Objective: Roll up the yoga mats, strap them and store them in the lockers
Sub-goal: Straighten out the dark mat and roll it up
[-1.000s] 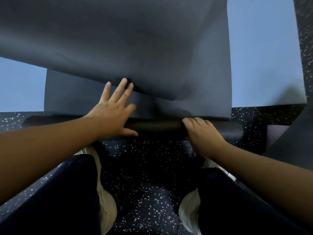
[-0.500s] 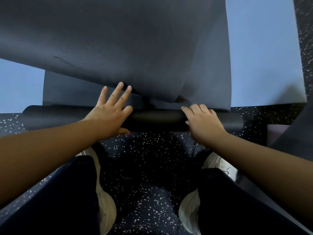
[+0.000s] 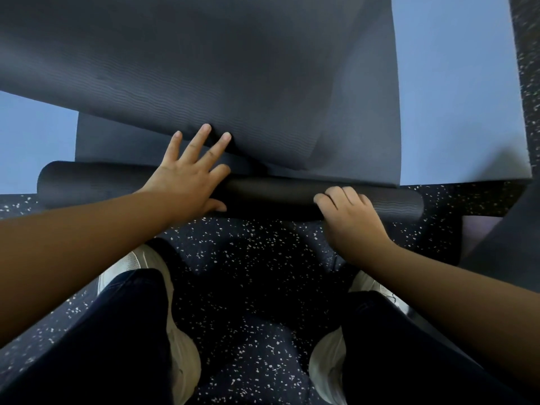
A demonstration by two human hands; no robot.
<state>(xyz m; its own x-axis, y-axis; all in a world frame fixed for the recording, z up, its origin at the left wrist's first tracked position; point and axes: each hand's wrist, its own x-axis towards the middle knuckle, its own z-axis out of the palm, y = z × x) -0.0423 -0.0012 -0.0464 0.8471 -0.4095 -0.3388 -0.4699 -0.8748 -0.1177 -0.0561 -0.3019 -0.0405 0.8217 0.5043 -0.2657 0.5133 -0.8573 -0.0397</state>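
Note:
A dark grey yoga mat [image 3: 204, 68] lies on the floor ahead of me, its near end wound into a roll [image 3: 271, 197] that runs left to right. A loose flap of the mat is folded over above the roll. My left hand [image 3: 190, 176] presses flat on the roll with its fingers spread and straight, the fingertips reaching under the flap's edge. My right hand [image 3: 347, 214] sits on the roll's right part with its fingers curled over the top of it.
A light blue mat [image 3: 455, 97] lies under and beside the dark one, showing at the right and at the far left [image 3: 32, 147]. The floor [image 3: 248, 287] is dark with white specks. My knees and white shoes are close below the roll. Another dark mat edge [image 3: 508, 235] is at the right.
The roll has moved a little forward and grown thicker. My left hand slid forward over it with fingers spread; my right hand's fingers curled back onto the roll's top.

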